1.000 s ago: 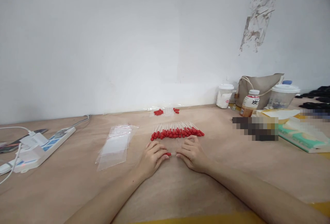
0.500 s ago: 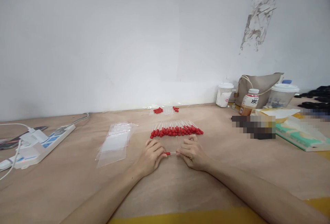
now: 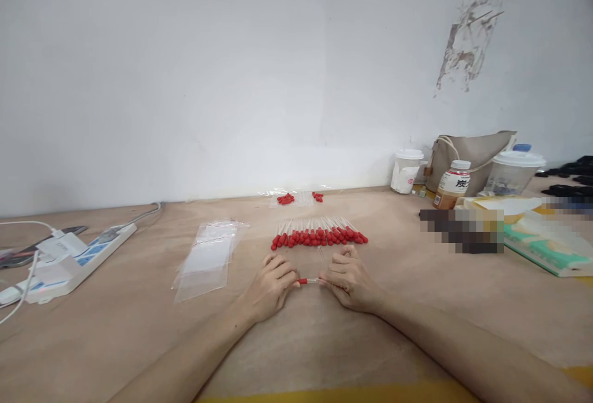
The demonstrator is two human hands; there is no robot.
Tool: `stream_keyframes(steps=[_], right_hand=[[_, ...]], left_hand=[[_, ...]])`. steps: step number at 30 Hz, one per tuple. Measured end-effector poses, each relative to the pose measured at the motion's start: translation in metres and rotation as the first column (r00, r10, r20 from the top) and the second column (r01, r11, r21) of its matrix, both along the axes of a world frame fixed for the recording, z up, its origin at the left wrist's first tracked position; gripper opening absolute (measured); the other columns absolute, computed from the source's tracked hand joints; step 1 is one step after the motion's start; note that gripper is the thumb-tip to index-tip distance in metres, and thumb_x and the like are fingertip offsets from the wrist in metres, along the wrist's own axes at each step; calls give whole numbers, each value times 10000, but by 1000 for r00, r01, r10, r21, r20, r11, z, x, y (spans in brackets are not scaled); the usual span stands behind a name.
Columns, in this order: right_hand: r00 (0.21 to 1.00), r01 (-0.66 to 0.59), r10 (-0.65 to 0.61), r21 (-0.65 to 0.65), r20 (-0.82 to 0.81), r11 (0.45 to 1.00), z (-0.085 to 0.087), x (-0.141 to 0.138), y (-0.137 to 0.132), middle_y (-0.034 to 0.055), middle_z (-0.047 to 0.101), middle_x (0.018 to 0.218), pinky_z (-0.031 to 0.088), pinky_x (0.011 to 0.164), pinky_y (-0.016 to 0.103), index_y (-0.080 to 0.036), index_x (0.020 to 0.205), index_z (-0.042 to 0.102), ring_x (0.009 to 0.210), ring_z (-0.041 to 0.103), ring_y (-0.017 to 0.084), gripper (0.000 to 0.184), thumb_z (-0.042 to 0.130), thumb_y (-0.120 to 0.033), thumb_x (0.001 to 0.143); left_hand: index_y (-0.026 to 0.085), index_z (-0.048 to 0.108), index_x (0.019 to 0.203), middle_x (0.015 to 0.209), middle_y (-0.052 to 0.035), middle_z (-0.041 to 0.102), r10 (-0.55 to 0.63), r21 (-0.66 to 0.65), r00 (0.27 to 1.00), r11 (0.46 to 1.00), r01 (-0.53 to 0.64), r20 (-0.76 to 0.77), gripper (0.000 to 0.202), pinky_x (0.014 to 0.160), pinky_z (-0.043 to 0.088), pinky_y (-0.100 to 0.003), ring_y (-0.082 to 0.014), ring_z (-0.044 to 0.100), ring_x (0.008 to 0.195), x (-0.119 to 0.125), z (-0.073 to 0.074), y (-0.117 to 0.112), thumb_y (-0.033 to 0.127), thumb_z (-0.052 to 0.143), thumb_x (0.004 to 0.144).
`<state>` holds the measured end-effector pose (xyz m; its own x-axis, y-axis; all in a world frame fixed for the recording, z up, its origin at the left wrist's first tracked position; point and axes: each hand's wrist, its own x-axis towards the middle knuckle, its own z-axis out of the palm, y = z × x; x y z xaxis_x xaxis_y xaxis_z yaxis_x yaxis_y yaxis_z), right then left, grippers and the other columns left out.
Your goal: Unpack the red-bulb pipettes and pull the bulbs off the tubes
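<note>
My left hand [image 3: 269, 285] and my right hand [image 3: 348, 279] rest on the brown table, fingers curled, and pinch one small dropper [image 3: 308, 280] between them. The left fingertips are on its red bulb, the right ones on its clear tube. Just beyond my hands lies a row of several droppers [image 3: 319, 235] with red bulbs toward me. Farther back, by the wall, loose red bulbs [image 3: 285, 199] lie on clear plastic.
A stack of clear zip bags [image 3: 206, 259] lies to the left of my hands. At far left sit a white power strip [image 3: 74, 262] with cables and a phone. At right stand cups [image 3: 406, 170], a drink bottle [image 3: 451, 185], a beige bag [image 3: 472, 154] and a book [image 3: 544, 246].
Both hands stay closed on the same dropper at the same spot. The view has shifted slightly; nothing else on the table has moved.
</note>
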<state>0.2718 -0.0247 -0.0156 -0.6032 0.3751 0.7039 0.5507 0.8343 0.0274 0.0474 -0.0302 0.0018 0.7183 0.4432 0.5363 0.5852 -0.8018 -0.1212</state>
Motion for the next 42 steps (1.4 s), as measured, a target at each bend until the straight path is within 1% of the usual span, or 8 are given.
stream_keyframes(steps=[7, 13, 16, 19, 24, 32, 36, 42], right_hand=[[1000, -3, 3, 11, -6, 1000, -1, 0, -2, -13, 504, 525, 229, 692, 304, -182, 674, 578, 598, 399, 109, 258, 406, -256, 851], [987, 126, -131, -59, -97, 990, 0, 22, 7, 0, 541, 533, 245, 703, 317, -188, 683, 602, 586, 406, 120, 280, 396, -253, 860], [978, 152, -164, -93, -127, 984, 0, 26, 12, 17, 618, 657, 259, 695, 309, -212, 851, 629, 625, 453, 127, 236, 400, -266, 867], [969, 173, -194, -141, -151, 975, 1, 20, 13, 41, 649, 803, 272, 710, 307, -215, 1027, 585, 681, 493, 132, 262, 373, -239, 875], [956, 177, -205, -144, -210, 974, 1, 3, 11, 27, 667, 833, 255, 727, 317, -219, 920, 619, 663, 483, 127, 210, 422, -223, 847], [946, 270, -271, -30, -176, 962, -6, -10, 15, 0, 616, 624, 215, 681, 310, -237, 734, 659, 646, 420, 122, 178, 495, -214, 798], [951, 274, -289, -130, -111, 953, -3, -10, 13, 3, 596, 643, 221, 699, 316, -239, 795, 658, 677, 437, 134, 168, 542, -358, 769], [973, 223, -231, -261, 0, 939, 6, -10, 7, 29, 598, 723, 241, 741, 339, -219, 860, 634, 737, 461, 172, 462, 563, -616, 634]], left_hand=[[185, 580, 802, 839, -43, 620, -21, 53, 1000, 998, 22, -15, 216, 800, 368, -348, -165, 512, 840, -2, -1, 1, 178, 373, 862], [203, 581, 839, 1098, -42, 572, 133, 105, 990, 985, -138, 56, 193, 949, 318, -411, -218, 421, 1122, -46, 5, 10, 145, 397, 843], [197, 586, 886, 1107, -71, 545, 244, 19, 953, 968, -252, 177, 184, 859, 413, -358, -208, 493, 1031, -56, 4, 15, 215, 406, 856], [193, 589, 915, 946, -68, 561, 368, -164, 893, 928, -335, 261, 226, 704, 469, -294, -163, 558, 809, -53, 1, 17, 257, 379, 864], [179, 581, 968, 911, -61, 556, 527, -381, 805, 827, -413, 272, 234, 675, 477, -304, -165, 565, 748, -47, -1, 17, 239, 432, 798], [174, 555, 887, 714, -16, 590, 570, -529, 753, 772, -353, 330, 258, 596, 456, -268, -156, 557, 654, -38, -5, 25, 392, 484, 768], [183, 567, 862, 721, -9, 594, 540, -567, 766, 772, -286, 348, 276, 572, 449, -258, -143, 553, 625, -34, -7, 27, 429, 494, 762], [174, 578, 908, 743, -21, 609, 540, -602, 743, 763, -233, 397, 362, 572, 461, -273, -157, 574, 643, -37, -11, 29, 480, 522, 723]])
